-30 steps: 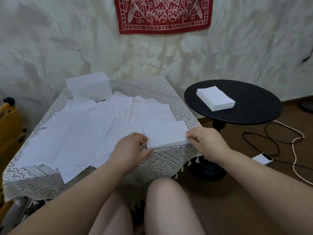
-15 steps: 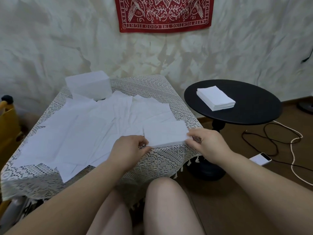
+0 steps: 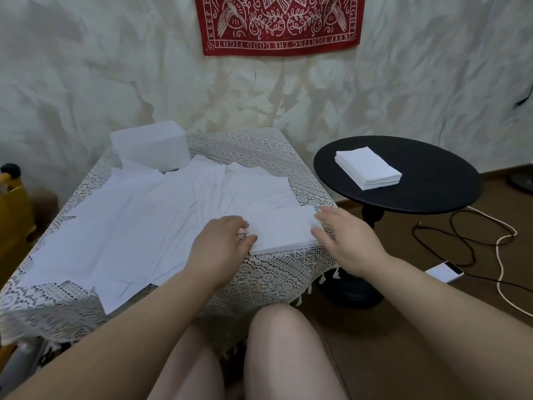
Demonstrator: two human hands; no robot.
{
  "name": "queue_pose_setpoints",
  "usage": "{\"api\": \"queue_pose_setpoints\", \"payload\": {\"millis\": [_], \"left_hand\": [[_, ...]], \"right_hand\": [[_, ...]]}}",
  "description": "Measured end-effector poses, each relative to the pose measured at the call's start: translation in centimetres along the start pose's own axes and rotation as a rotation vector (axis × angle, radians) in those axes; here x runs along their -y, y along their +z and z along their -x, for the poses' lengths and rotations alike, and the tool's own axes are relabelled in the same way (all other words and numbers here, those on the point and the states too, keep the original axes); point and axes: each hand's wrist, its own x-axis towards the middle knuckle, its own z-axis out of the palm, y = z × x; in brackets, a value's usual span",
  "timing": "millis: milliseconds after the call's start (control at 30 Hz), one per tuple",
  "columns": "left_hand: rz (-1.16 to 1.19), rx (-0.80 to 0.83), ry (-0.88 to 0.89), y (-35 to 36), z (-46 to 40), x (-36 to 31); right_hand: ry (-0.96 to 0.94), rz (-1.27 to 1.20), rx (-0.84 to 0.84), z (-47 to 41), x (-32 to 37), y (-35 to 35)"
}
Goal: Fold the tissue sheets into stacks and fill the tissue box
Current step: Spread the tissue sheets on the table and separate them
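— Where is the folded tissue stack (image 3: 284,232)?

— At the near right corner of the lace-covered surface (image 3: 259,148), lying flat on the cloth. The left hand (image 3: 220,249) touches its left edge, the right hand (image 3: 346,241) its right edge.

— How are the fingers?

— On both hands they are loosely spread and fairly straight, resting against the stack's sides, not pinching it.

— And around it?

— Loose tissue sheets (image 3: 129,226) fan out to the left across the cloth. The white tissue box (image 3: 150,145) stands at the far left corner. Right of the surface, a round black side table (image 3: 432,183) carries a finished tissue stack (image 3: 367,168). On the floor lie a phone (image 3: 444,271) and cables (image 3: 461,241). A red banner (image 3: 279,24) hangs on the far wall.
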Motion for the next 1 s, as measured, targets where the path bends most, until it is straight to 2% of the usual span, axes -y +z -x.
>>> {"api": "queue_pose_setpoints", "payload": {"millis": [133, 200, 400, 600, 733, 833, 1000], "left_hand": [[-0.180, 0.144, 0.118, 0.7, -0.2, -0.1], [-0.211, 0.198, 0.120, 0.8, -0.1, -0.1], [-0.166, 0.238, 0.141, 0.6, -1.0, -0.4], [-0.211, 0.375, 0.173, 1.3, -1.0, -1.2], [-0.237, 0.405, 0.181, 1.0, -0.8, -0.7], [-0.189, 0.388, 0.178, 0.6, -1.1, -0.7], [-0.059, 0.136, 0.119, -0.9, -4.1, 0.9]], "right_hand": [[-0.082, 0.104, 0.174, -0.8, 0.9, 1.0], [-0.084, 0.143, 0.242, -1.0, 0.7, 1.7], [-0.080, 0.157, 0.158, -1.5, 1.2, 1.3], [-0.104, 0.249, 0.365, -1.9, 2.6, 2.3], [-0.084, 0.234, 0.417, -1.8, 2.0, 2.4], [-0.083, 0.231, 0.401, -2.0, 2.3, 1.8], [-0.107, 0.129, 0.153, -4.8, 2.8, 0.2]]}}
